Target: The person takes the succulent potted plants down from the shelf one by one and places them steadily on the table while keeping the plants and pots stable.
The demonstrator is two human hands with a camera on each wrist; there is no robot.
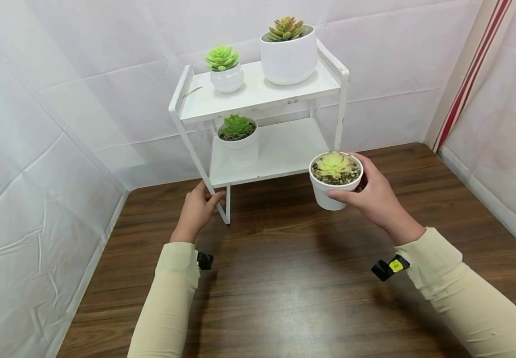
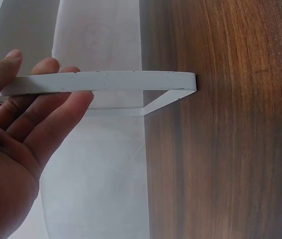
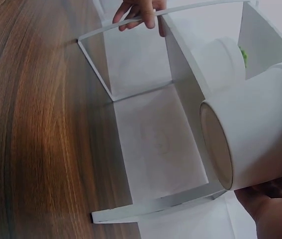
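Note:
My right hand [image 1: 376, 199] grips a white potted succulent [image 1: 323, 195] with pale yellow-green leaves and gravel, thumb on the near side and fingers round the far side. The pot is held up in front of the right end of a white two-tier shelf [image 1: 289, 146], and its round base shows in the right wrist view. At the shelf's left front leg [image 2: 126, 80], my left hand [image 1: 196, 211] holds the white bar between thumb and fingers. A green succulent in a white pot [image 1: 243, 151] stands on the lower tier's left side.
On the upper tier stand a small bright green succulent pot [image 1: 227, 79] and a larger white pot [image 1: 289, 62] with a reddish-green succulent. The shelf stands at the back of a brown wooden table [image 1: 275, 288]. White sheeting [image 1: 128, 89] hangs behind and at both sides.

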